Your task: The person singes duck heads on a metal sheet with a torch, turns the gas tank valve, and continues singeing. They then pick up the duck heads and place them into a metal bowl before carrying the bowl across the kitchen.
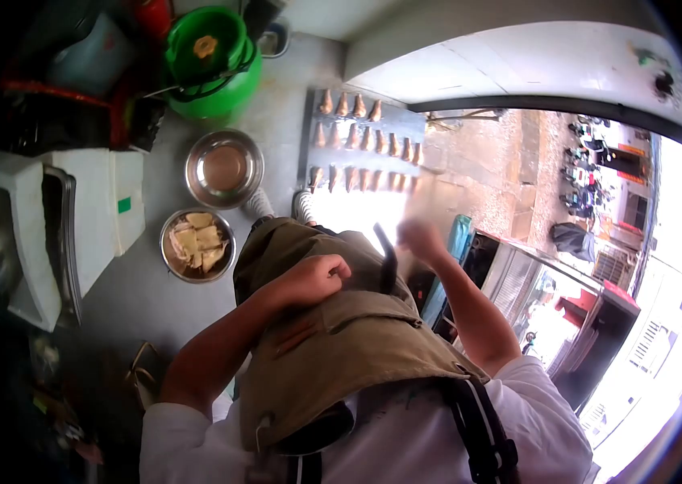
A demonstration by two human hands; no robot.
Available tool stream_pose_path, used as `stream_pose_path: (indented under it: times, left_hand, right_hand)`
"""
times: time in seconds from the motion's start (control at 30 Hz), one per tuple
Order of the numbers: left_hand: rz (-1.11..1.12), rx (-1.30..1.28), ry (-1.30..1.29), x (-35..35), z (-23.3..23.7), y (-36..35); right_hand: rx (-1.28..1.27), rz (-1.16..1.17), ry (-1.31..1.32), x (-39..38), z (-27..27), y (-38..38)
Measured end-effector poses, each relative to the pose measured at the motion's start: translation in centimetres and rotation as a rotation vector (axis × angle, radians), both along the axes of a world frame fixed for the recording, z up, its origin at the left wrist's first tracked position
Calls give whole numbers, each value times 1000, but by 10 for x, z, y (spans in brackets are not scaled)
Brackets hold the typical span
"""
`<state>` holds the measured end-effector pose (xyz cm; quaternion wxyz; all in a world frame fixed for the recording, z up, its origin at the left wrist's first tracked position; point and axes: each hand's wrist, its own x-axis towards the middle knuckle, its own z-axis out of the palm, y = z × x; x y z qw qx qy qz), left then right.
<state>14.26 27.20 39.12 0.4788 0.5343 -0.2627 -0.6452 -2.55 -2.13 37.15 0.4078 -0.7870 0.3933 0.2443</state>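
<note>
Far left of the apron sits a white box on the grey floor. Up & left of the apron is a green tank. Under the tank is a shiny bowl w/ nothing much in it, and closer to the apron is a 2nd bowl w/ pale flat food bits. The L hand is on the top of the apron, fingers curled tight in a fist, pinching the brown-green cloth. The apron hangs down the front of the person, over a white shirt. Two shoes peek out just past its far edge. Past the shoes is a grey tray w/ rows of little brown bits. A black strap sticks up from the apron, just beside the R hand. The R hand is up off the apron & blurry, so can't tell if it's gripping or loose.
</note>
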Motion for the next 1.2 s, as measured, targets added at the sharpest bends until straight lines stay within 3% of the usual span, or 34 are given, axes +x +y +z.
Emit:
stream_pose_path:
  times: [0.07,0.17,0.33,0.47,0.57,0.67,0.77,0.83,1.0,1.07,1.13,1.2]
  left_hand:
    - [-79,-30,-29,-2,-2,-20]
    - [-164,-168,-141,-17,-9,-36]
    - [124,-165,69,-5,-5,-36]
    - [315,-247,376,18,61,-40]
    - [-36,-413,326,12,111,-41]
    - [-116,-438,187,26,164,-48]
    - [-116,-672,135,24,202,-57]
    - [-45,-675,220,6,224,-73]
    - [-76,-399,215,-51,205,-135]
    - [-101,-455,84,-70,198,-165]
    - [-150,-522,-87,-84,202,-195]
    - [-236,-607,-303,-90,211,-224]
  right_hand:
    - [-19,-48,18,-6,10,-1]
    - [-107,105,24,-32,19,-10]
    - [-98,80,-65,-71,23,-14]
    - [-136,52,-54,-59,36,-7]
    - [-156,103,-115,-70,17,-15]
    - [-117,85,-69,-69,3,-25]
    - [7,-91,45,-61,12,-28]
    - [-51,-60,74,-69,14,-37]
    - [-28,-122,45,-126,-24,-82]
    - [12,-186,37,-158,-44,-106]
    - [6,-103,46,-207,-92,-138]
    - [47,-205,48,-243,-108,-162]
